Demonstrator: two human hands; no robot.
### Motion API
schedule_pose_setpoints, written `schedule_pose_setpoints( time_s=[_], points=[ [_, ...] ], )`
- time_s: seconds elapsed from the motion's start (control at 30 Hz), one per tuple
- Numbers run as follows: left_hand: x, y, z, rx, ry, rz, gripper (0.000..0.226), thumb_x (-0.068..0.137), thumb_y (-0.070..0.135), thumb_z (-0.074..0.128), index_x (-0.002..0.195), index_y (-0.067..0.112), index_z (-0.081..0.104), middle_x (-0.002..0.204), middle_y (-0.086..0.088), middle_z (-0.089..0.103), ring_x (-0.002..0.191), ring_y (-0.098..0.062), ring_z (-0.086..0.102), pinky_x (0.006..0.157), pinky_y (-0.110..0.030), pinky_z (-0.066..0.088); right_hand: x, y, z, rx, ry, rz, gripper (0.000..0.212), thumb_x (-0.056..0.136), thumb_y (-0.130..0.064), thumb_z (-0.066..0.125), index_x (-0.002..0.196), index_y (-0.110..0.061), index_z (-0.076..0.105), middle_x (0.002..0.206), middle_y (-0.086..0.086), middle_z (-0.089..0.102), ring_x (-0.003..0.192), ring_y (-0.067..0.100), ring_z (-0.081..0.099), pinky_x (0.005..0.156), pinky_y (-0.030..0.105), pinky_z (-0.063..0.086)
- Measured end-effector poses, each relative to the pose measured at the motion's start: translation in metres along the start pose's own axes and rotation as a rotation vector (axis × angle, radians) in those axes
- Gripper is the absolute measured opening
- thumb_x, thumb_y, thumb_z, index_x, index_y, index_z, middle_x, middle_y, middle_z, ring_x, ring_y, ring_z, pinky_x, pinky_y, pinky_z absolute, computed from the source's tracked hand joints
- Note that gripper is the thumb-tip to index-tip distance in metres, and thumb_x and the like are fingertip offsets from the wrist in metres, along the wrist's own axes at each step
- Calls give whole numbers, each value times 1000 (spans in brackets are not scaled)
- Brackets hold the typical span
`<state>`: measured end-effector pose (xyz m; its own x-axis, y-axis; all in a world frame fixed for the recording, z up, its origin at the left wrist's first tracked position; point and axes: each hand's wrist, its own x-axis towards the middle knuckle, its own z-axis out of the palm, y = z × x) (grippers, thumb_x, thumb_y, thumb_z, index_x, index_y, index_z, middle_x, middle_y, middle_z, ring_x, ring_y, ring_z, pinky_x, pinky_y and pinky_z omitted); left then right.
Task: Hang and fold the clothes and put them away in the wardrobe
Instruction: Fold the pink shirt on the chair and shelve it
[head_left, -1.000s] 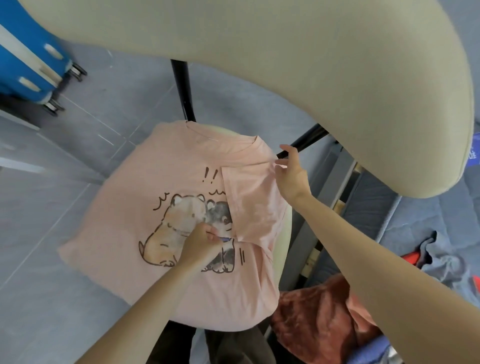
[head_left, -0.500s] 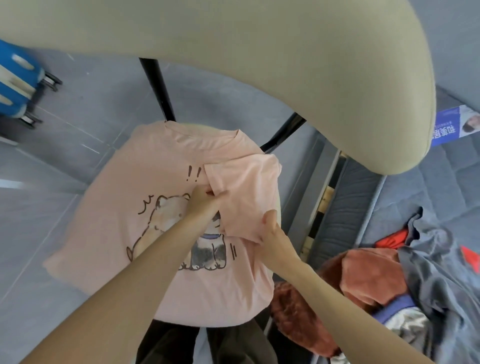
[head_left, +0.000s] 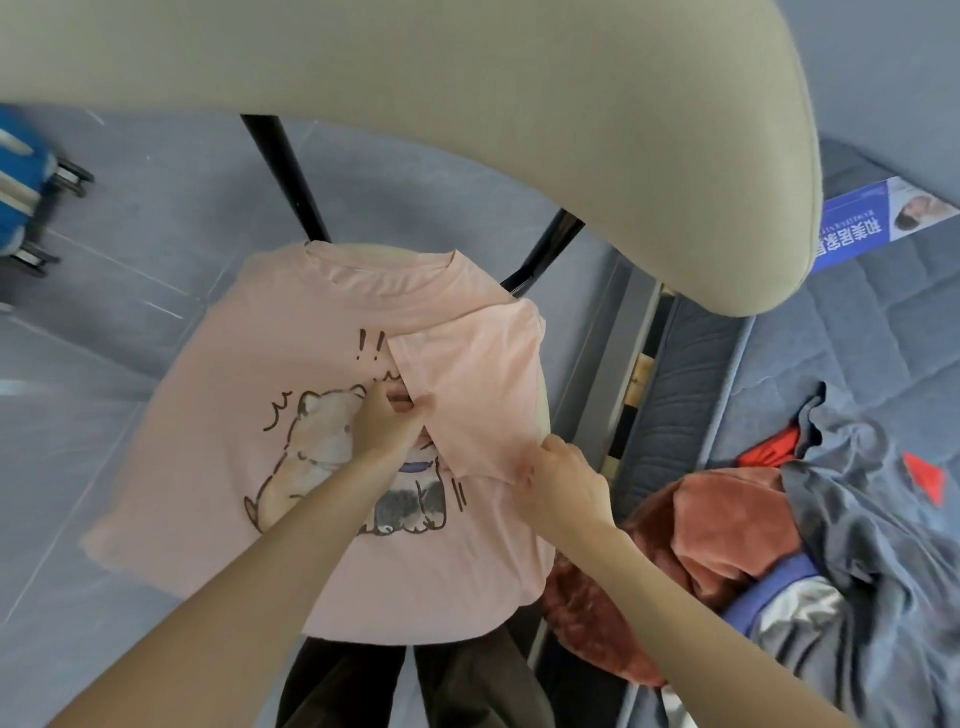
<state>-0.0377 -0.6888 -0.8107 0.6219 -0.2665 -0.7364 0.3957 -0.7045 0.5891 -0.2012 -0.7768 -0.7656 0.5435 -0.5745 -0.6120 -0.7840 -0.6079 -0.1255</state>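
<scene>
One fold of several is in, by my reckoning: the pink T-shirt lies print up across the chair seat, and the sleeve on my right is turned in over the cartoon print. My left hand pinches the inner edge of that flap near the middle of the chest, fingers curled onto the cloth. My right hand pinches the flap's lower corner, close to the seat's edge. The opposite side droops unfolded off the seat toward the floor, so that side and the lengthwise folds are not yet done. On the bed to my right a rust fleece and a grey-blue garment lie heaped and unfolded, with more cloth under them. Nothing I can see is hung or put away.
</scene>
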Motion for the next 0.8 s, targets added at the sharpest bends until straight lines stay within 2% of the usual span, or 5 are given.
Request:
schedule_pose_setpoints(
  time_s=[0.17,0.37,0.47,0.63,0.8],
  points=[
    [-9,-6,-1,-72,-96,-71,18,80,8,73,91,8,59,89,-13,70,73,-25,71,66,-40,61,36,-15,-19,186,189,-128,54,91,-12,45,143,-24,36,151,0,28,135,23,30,93,37,50],
    [-16,-13,-3,22,-25,52,22,80,11,73,81,17,52,82,-8,67,70,-22,69,66,-40,60,74,-19,-20,-75,-138,-274,80,94,-18,49,151,-42,-2,160,-6,-20,147,30,-15,118,46,23],
    [-17,-15,-13,42,-20,62,18,79,23,74,85,20,57,85,0,66,79,-21,68,74,-43,58,69,-26,-28,-58,-88,-244,74,92,-13,49,151,-38,13,162,-2,-6,148,30,-1,119,45,15],
    [-18,-10,-54,28,93,160,17,91,21,62,106,16,58,96,9,63,84,-1,57,66,-12,41,64,-60,-46,108,82,-306,45,94,-13,48,136,-26,46,152,-1,30,135,24,33,108,39,39],
    [-11,-11,-118,-18,324,261,19,88,9,62,104,16,57,99,2,60,79,-6,55,68,-9,40,76,-112,-50,207,66,-458,41,91,-8,51,130,-20,52,143,1,39,120,26,49,87,36,50]
  ],
)
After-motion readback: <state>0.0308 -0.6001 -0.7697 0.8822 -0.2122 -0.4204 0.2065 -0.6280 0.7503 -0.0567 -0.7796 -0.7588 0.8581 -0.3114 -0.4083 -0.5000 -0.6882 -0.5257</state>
